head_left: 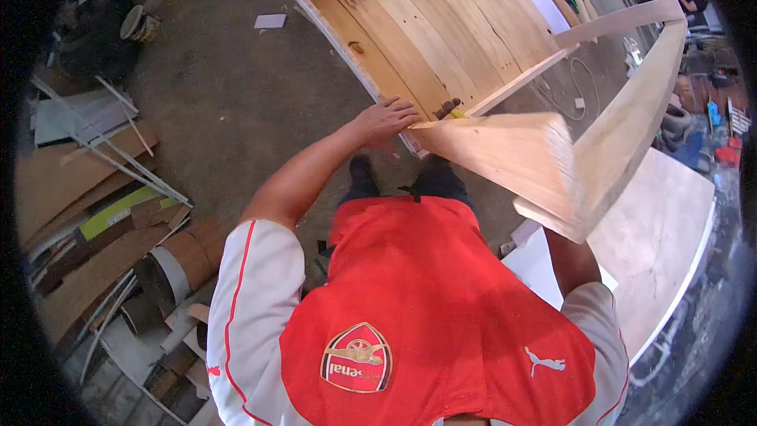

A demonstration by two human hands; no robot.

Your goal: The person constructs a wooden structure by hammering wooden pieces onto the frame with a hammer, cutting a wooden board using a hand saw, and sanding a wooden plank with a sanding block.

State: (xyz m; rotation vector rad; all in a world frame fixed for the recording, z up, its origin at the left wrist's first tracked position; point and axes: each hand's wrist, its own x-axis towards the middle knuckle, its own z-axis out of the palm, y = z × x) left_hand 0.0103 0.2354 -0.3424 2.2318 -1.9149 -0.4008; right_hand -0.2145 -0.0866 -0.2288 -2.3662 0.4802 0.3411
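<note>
My left hand grips the near left corner of a large framed panel of wooden boards, fingers together over the edge and thumb hidden. Just right of it, a hammer-like tool with a dark head and yellow part lies on the boards. A thick pale wooden board rises toward me from the panel's near edge and meets a long angled board at a corner. My right forearm goes up behind that corner. The wood hides my right hand, so its grip cannot be seen.
Wood offcuts, strips and curved pieces are heaped on the left. A pale flat sheet lies at the right. Farther right are scattered items, some blue and red. A small white piece lies on the dark floor, with a bucket beyond.
</note>
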